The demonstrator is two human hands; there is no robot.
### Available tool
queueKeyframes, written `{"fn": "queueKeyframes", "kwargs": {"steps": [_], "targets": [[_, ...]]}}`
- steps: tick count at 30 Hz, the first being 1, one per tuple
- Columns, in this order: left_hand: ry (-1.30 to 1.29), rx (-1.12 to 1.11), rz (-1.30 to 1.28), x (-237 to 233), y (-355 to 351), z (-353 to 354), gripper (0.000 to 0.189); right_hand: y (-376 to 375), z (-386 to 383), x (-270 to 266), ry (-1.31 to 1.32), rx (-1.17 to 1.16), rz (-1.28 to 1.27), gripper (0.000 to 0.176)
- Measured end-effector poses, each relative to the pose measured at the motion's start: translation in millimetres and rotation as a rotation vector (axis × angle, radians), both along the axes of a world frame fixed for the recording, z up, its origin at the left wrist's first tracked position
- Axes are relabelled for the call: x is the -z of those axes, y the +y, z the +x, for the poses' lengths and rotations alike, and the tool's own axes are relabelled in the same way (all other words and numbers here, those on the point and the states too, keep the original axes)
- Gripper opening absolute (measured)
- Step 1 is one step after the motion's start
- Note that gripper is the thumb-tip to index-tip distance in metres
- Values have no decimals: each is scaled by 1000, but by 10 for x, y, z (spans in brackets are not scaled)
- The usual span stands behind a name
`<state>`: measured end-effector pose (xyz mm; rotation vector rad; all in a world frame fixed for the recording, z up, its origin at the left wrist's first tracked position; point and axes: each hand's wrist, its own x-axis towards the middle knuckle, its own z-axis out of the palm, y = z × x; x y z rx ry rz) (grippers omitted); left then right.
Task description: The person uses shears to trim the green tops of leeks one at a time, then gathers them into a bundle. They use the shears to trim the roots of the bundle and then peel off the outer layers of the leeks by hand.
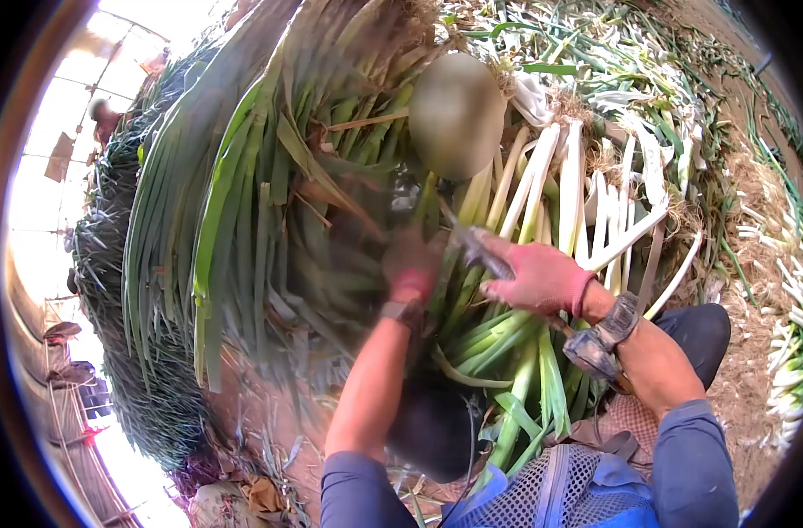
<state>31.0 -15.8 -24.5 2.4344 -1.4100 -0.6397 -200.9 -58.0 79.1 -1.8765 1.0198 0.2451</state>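
My left hand [410, 264], in a pink and grey glove, is smeared by motion among the green leaves of the long-stalked vegetables, so its fingers do not show clearly. My right hand [538, 277], in a pink glove with grey fingertips, has its fingers closed together over the stalks; what they hold, if anything, I cannot make out. Pale white stalks [551, 176] with roots lie just beyond my right hand. Cut or bent green leaves [529, 387] lie below it, over my lap. A tall sheaf of long green leaves [234, 202] stands left of my hands.
A large pile of green stalks [138, 264] rises at the far left. Loose peelings and roots [595, 62] cover the upper right. A row of white stalks [793, 370] lies on the ground at the right edge. Another person [105, 119] is at the upper left.
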Motion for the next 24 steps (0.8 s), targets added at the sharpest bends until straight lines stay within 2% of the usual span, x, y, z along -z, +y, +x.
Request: {"fn": "queueKeyframes", "kwargs": {"steps": [1, 4, 6, 8, 9, 10, 12, 14, 16, 17, 18, 20, 21, 22, 24], "targets": [[-121, 48, 19, -3, -61, 19, 47, -11, 18, 71, 28, 48, -76, 91], [-133, 23, 140, -63, -222, 70, 53, 10, -69, 306, -105, -33, -34, 90], [-145, 18, 108, 81, -251, 138, 55, 22, 14, 182, -75, -43, -38, 89], [-162, 15, 68, 88, -282, 154, 57, -67, 84, 158, -57, 71, 7, 89], [-142, 9, 64, 41, -275, 149, 57, -75, 121, 359, -162, 91, -110, 89], [-120, 2, 62, 0, -272, 144, 57, -67, 104, 427, -162, 91, -108, 89], [-129, 2, 66, 119, -297, 193, 56, -37, 132, 357, -185, 29, -41, 87], [-137, 1, 67, 143, -340, 211, 55, -10, 137, 411, -189, -15, -94, 88], [-139, -6, 149, 69, -410, 185, 51, -60, 149, 353, -149, 129, 39, 89], [-139, -2, 147, 111, -447, 212, 51, -110, 194, 421, -179, 179, -75, 89], [-109, -8, 192, 146, -487, 257, 52, -92, 151, 441, -180, 183, -77, 89], [-75, -17, 236, 218, -538, 294, 52, 5, 71, 369, -211, 119, 42, 89], [-69, -42, 234, 250, -546, 285, 53, 81, 83, 207, -125, 57, 73, 89], [-65, -62, 232, 276, -553, 270, 54, 179, 69, 341, -217, 23, -11, 89], [-73, -34, 264, 228, -541, 240, 54, 109, 132, 264, -93, 81, -24, 89]]}}
